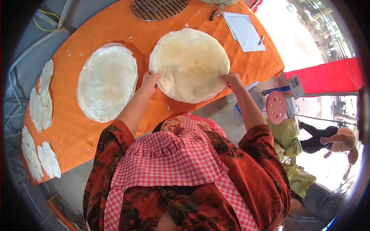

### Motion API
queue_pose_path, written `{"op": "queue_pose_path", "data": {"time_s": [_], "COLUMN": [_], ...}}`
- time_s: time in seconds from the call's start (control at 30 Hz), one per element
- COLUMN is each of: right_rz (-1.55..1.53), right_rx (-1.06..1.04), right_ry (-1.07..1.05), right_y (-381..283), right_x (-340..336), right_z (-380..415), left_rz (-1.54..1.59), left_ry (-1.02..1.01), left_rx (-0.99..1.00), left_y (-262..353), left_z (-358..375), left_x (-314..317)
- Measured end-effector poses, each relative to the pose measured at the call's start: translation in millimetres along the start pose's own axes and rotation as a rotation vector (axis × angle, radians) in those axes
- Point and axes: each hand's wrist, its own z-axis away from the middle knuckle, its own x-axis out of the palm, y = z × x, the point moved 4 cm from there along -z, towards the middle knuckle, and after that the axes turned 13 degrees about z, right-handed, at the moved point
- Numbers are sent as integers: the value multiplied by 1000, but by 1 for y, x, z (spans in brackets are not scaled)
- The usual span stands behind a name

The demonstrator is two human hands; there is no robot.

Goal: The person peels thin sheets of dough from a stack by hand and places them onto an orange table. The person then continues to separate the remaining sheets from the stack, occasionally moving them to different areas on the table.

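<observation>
Between my two hands is a large round stack of thin, pale flatbread sheets (189, 65), faintly browned in the middle. My left hand (151, 81) pinches its lower left edge, with the thumb lying on the top sheet. At the right edge my right hand (232, 79) grips it in the same way, the fingers partly hidden underneath. The stack is held over the near edge of a table with an orange cover (148, 111). To the left of my left hand lies a second, whiter stack of round sheets (108, 82) with uneven edges.
Long folded pale pieces (46, 96) lie along the table's left end. A round metal grate (158, 9), a black marker (214, 14) and white papers (243, 32) with a pen (261, 40) occupy the far side. Rightward are a pink disc (276, 107), yellowish sacks (287, 136) and another person (327, 139).
</observation>
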Motion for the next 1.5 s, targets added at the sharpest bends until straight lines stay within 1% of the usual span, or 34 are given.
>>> {"op": "queue_pose_path", "data": {"time_s": [0.03, 0.07, 0.17, 0.27, 0.37, 0.4, 0.47, 0.5, 0.53, 0.57, 0.6, 0.63, 0.67, 0.7, 0.73, 0.77, 0.8, 0.83, 0.87, 0.9, 0.97, 1.0, 1.1, 1.13, 1.2, 1.23, 1.3, 1.33, 1.4, 1.43, 1.47, 1.5], "right_rz": [-33, -103, -557, -947, -650, -540, -327, -484, -637, -789, -930, -803, -677, -554, -406, -458, -508, -555, -669, -658, -626, -556, -361, -408, -404, -399, -180, -64, 21, 68, 176, 364], "right_rx": [47, -12, -231, 108, -132, -139, -162, -195, -230, -264, -59, -112, -164, -207, -142, -105, -68, -35, 60, 62, 68, -14, -238, -324, -403, -432, -211, -109, -34, 15, -16, -26], "right_ry": [-26, -47, -84, -137, 116, 118, 119, 103, 82, 63, 1, 91, 177, 260, 265, 194, 125, 56, 26, 37, 51, 66, 118, 128, 144, 152, 138, 121, 186, 209, 262, 371], "right_y": [-4, -16, -54, 7, 12, 9, -4, -8, -9, -10, 22, 21, 20, 20, 8, 11, 16, 13, 17, 17, 15, 11, 12, -11, -52, -58, -16, 4, 15, 9, -3, -7], "right_x": [0, -6, -8, 33, 48, 45, 34, 37, 41, 38, 42, 36, 33, 31, 23, 18, 12, 12, 11, 12, 16, 13, 6, 2, -6, -7, -6, -7, -16, -11, -11, 4], "right_z": [3, 2, 44, 56, 66, 65, 58, 61, 67, 71, 49, 47, 43, 41, 40, 29, 20, 17, 21, 27, 34, 27, 1, 7, 23, 26, 0, -17, -62, -55, -48, -41], "left_rz": [45, 91, 311, 285, 353, 379, 430, 461, 300, 248, 193, 138, 210, 218, 223, 225, 261, 304, 352, 405, 319, 272, 239, 225, 188, 111, -47, -179, -234, -266, -334, -400], "left_ry": [-14, -29, -128, -146, -104, -97, -85, -72, -57, -34, -13, 5, -151, -163, -171, -183, -207, -200, -197, -197, -117, -71, -202, -220, -255, -199, -86, -71, -31, -4, 12, 20], "left_rx": [-49, -95, -181, -95, -48, -54, -52, -44, -22, -12, -8, -4, -60, -90, -125, -156, -194, -183, -173, -160, -83, -50, -79, -7, 131, 143, 149, 224, 273, 283, 298, 319], "left_y": [-3, -6, -33, -31, -27, -23, 4, 16, 13, 9, 3, 1, -4, -6, -9, -8, -13, -6, 1, 8, 20, 22, 22, 24, 29, 23, 4, 0, 0, -6, -8, -5], "left_z": [-4, -10, -28, -7, -10, -11, -19, -22, -30, -37, -38, -35, -31, -20, -5, 1, -14, -16, -19, -20, -11, -8, -20, -19, -14, -15, -21, -29, -41, -39, -38, -38], "left_x": [-3, -3, -6, 4, 5, 5, 13, 10, 9, 7, 7, 8, 12, 11, 10, 10, 3, 3, 6, 11, 23, 23, 23, 24, 26, 21, 5, -1, 2, -3, -5, -3]}}
